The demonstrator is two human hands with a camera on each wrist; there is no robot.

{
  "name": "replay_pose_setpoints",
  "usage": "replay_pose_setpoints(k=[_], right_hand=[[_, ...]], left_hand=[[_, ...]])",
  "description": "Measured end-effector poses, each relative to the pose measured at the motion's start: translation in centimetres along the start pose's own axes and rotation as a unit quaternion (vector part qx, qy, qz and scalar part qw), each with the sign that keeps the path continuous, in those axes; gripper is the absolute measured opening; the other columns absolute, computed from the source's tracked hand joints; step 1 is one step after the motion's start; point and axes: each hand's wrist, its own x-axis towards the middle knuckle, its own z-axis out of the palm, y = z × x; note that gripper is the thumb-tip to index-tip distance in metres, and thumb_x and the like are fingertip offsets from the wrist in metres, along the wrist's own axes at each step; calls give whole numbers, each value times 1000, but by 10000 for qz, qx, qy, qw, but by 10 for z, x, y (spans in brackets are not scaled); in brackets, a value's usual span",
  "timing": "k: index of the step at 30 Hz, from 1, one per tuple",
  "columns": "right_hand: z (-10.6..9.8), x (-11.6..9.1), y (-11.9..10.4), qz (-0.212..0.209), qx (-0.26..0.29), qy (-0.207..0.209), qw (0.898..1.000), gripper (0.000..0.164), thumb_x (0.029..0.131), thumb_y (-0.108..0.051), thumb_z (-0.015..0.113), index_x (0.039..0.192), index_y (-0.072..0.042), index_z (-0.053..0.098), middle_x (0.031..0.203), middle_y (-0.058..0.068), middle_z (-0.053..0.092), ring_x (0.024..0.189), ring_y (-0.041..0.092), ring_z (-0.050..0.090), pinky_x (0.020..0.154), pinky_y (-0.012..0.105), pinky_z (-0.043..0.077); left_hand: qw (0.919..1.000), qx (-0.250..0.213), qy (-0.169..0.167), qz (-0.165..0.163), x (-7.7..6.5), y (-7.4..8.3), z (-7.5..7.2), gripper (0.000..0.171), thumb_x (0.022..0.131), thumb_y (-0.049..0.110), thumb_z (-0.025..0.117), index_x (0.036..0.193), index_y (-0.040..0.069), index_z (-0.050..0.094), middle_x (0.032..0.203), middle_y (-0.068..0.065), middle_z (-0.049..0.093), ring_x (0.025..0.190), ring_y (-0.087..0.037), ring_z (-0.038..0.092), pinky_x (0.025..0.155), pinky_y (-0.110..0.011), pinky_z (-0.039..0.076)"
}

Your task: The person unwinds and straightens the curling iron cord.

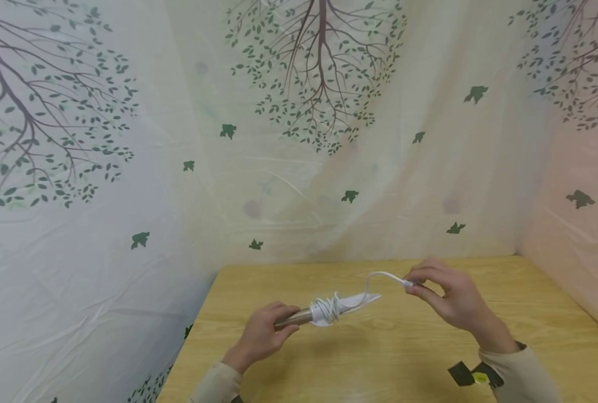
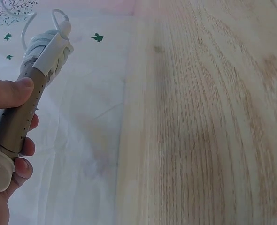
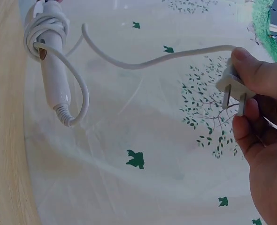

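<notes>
A curling iron (image 1: pixel 351 303) with a white handle (image 3: pixel 51 75) and a brownish-gold barrel (image 2: pixel 21 115) dotted with small holes is held above the table. My left hand (image 1: pixel 264 332) grips it by the barrel, thumb on one side and fingers curled round the other. White cord (image 3: pixel 44 29) is wound in several loops about the handle. From those loops a free length arches across to my right hand (image 1: pixel 451 295), which pinches the white plug (image 3: pixel 233 83) between thumb and fingers. Two flat metal prongs (image 3: pixel 242 104) on the plug point down in the right wrist view.
Beneath both hands is a wood-grain table (image 1: pixel 389 364). A pale curtain (image 1: pixel 288 224) printed with trees and green leaves hangs behind it and along both sides. A black strap piece with a yellow patch (image 1: pixel 480 378) sits by the right sleeve (image 1: pixel 517 372).
</notes>
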Motion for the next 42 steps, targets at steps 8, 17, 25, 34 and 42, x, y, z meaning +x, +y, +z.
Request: replay_pose_setpoints(k=[8,17,25,34,42], right_hand=[[0,0,12,27,-228,661,9975,29,93,-24,66,88,4,70,83,11,65,80,6,58,75,10,46],[2,0,15,704,-864,1190,9866,33,58,26,74,84,5,70,78,13,65,78,7,57,75,9,44],[4,-23,45,1228,-1453,1267,9735,32,61,17,80,86,-2,73,82,7,69,77,2,56,73,9,41],[8,-53,69,1874,-2049,983,9556,26,65,6,83,86,-3,72,79,4,66,75,2,52,71,7,37],[10,-84,89,2300,-2308,634,9433,22,68,1,84,85,-6,72,74,2,64,69,7,52,61,13,38]], left_hand=[[9999,-50,-107,40,-1,2,1,34,81,24,79,113,21,71,96,11,68,82,-1,60,71,-23,49],[9996,-195,-174,125,-4,3,1,33,81,24,79,113,22,70,99,12,68,83,-1,60,72,-23,50],[9993,-253,-225,184,-5,2,0,34,81,24,79,114,23,70,100,12,68,84,-2,61,72,-24,51],[9989,-288,-281,220,-5,3,-2,34,82,25,79,115,23,70,101,12,68,84,-2,61,73,-24,51],[9984,-420,-232,287,-4,4,-4,34,82,24,79,115,24,69,100,12,68,84,-1,60,72,-24,50]])
